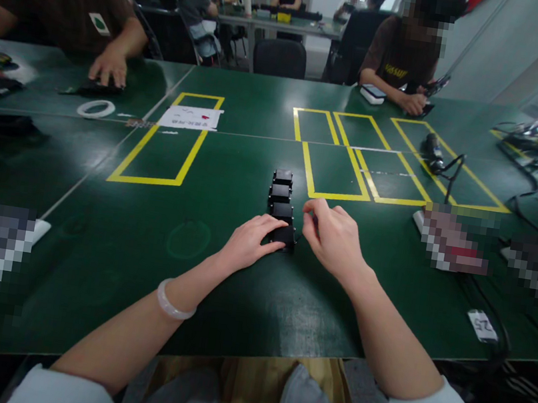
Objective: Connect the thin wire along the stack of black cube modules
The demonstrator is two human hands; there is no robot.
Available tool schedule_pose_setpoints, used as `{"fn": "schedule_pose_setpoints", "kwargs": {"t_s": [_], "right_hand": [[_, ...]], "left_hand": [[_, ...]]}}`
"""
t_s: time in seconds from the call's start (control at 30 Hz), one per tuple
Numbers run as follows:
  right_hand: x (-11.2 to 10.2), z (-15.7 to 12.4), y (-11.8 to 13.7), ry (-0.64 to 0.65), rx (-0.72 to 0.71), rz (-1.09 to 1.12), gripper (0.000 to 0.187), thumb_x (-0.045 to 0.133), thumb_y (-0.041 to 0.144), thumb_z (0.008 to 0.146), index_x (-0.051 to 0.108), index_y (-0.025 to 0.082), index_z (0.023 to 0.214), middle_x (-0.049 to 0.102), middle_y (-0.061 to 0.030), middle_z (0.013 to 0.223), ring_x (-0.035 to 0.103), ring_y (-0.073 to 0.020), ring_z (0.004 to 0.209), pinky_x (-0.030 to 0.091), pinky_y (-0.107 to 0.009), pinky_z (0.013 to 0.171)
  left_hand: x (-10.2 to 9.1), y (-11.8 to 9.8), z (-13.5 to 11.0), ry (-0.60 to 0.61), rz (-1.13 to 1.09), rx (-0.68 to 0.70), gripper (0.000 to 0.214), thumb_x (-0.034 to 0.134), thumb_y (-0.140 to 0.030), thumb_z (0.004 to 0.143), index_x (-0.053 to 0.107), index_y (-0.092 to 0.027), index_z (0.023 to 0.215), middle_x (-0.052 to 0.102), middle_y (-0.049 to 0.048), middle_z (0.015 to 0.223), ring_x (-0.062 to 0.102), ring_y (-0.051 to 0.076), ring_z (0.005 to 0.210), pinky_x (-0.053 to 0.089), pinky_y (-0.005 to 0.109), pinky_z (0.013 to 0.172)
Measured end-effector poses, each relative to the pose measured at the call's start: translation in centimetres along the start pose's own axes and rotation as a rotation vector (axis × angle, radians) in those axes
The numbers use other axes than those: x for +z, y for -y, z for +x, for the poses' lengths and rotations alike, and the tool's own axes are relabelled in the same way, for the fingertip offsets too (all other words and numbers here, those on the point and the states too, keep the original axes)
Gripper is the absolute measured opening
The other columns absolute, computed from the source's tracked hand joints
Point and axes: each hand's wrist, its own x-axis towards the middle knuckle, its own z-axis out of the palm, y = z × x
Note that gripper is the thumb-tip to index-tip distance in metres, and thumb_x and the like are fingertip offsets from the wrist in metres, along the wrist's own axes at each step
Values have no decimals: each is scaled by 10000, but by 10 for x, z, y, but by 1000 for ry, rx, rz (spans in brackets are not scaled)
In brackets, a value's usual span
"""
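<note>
Several small black box-shaped parts stand in a row on the green table, running away from me; the far black part [283,177] and the one after it [279,193] are untouched. My left hand [253,243] grips the nearest black part [285,235], with the thumb on its near side and the fingers at its far left. Just to the right, my right hand [331,238] is closed in a pinch, its fingertips beside that same part. A thin dark bit shows between the two, but what the pinch holds is too small to tell.
Yellow tape frames [145,181] mark the green table [211,314]. A white paper [190,118] and a tape roll [95,109] lie ahead left. A dark cylindrical device [432,153] and cables [533,153] are at right. Co-workers sit across the table.
</note>
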Motion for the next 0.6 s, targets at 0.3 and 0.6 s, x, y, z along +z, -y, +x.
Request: {"fn": "schedule_pose_setpoints", "kwargs": {"t_s": [0.3, 0.6], "right_hand": [[3, -1, -2, -12, 3, -39, 227, 337, 259, 952, 547, 180, 912, 619, -4, 660, 485, -134, 552, 322, -272, 647], [2, 0, -1, -5, -11, -38, 218, 374, 308, 947, 546, 186, 895, 594, 4, 621, 490, -135, 556, 317, -270, 639]], "left_hand": [[1, 1, 0, 0, 2, 6, 371, 555, -366, 895, 546, -231, 1241, 601, 48, 1179, 545, 226, 1078, 444, 358, 932], [1, 2, 0, -3, -4, 6, 378, 568, -357, 889, 544, -235, 1246, 603, 47, 1176, 549, 226, 1066, 449, 360, 925]]}}
